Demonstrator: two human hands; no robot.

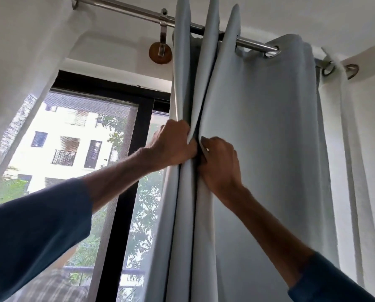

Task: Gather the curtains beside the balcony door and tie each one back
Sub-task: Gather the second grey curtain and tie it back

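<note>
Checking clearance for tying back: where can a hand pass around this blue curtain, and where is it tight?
Free: left of the blue curtain, before the door glass, between its edge and the black frame post; also its flat stretch toward the white curtain. Crowded: the gathered folds, where left hand and right hand grip side by side.

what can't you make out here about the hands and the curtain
Head view, the only one:
- Fingertips of the left hand: buried in folds of the grey curtain.
- Fingertips of the right hand: hidden behind a fold.
- Lower end of the grey curtain: cut off by the bottom edge.
- Any tie-back: none in frame.
</note>
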